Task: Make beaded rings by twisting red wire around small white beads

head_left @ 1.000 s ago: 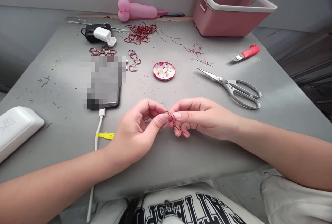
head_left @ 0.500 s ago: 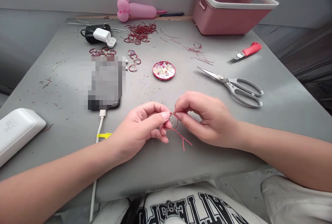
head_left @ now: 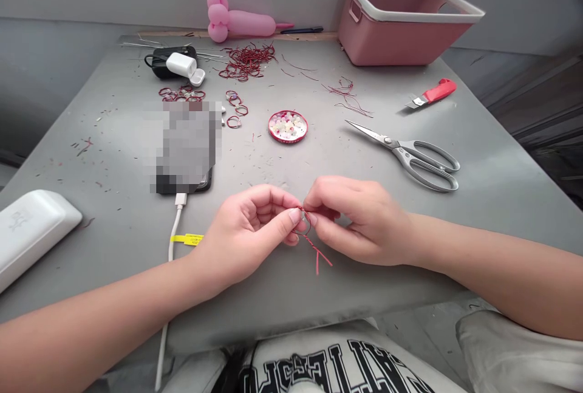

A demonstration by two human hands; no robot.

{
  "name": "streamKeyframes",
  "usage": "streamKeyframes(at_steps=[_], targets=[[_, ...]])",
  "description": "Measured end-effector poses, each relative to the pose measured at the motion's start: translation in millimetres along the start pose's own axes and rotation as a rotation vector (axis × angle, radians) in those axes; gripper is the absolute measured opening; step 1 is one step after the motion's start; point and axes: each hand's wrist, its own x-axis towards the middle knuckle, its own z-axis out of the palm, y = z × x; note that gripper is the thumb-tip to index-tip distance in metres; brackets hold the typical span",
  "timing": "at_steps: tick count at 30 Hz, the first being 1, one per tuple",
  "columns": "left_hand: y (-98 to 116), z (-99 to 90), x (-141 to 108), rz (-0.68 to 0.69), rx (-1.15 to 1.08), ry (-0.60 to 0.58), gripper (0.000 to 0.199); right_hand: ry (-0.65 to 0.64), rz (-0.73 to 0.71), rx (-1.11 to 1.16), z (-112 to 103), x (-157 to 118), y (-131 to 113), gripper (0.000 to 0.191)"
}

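Observation:
Between my hands is a red cord (head_left: 310,243), bent into a small loop with a twisted tail that splits into two ends hanging below. My left hand (head_left: 257,229) pinches the loop's upper left between thumb and index finger. From the other side my right hand (head_left: 359,220) pinches the cord with thumb and forefinger, close to the left thumb. The fingers hide the exact point where the cord crosses. Beyond my hands stands a round red-rimmed lid (head_left: 288,140) holding pale and pink beads (head_left: 288,125).
Scissors (head_left: 403,153) and a red-handled cutter (head_left: 435,94) lie to the right. A pink bin (head_left: 387,41) stands at the back. Red cord rings (head_left: 248,62), a pink balloon (head_left: 248,22) and an earbud case (head_left: 182,65) lie behind; a phone (head_left: 186,150) with cable (head_left: 175,229) is left.
The cord loop has turned to show more of its round opening, with the tail hanging lower. Both hands have shifted slightly down in view, still pinching it.

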Motion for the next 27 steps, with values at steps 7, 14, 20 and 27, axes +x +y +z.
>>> streamKeyframes(at_steps=[7,14,20,27], targets=[[-1,0.5,0,0.057,0.063,0.004,0.005,-0.248,0.387,0.355,-5,4,-7,0.02],[-2,0.4,0,0.113,0.081,-0.009,0.004,-0.438,0.818,1.199,-8,16,1,0.016],[-1,1.3,-4,-0.04,0.036,-0.051,0.007,-0.409,0.397,0.52,-15,13,7,0.014],[4,-1.2,-4,-0.293,-0.07,-0.145,0.012,-0.228,-0.138,-0.033,-17,3,7,0.017]])
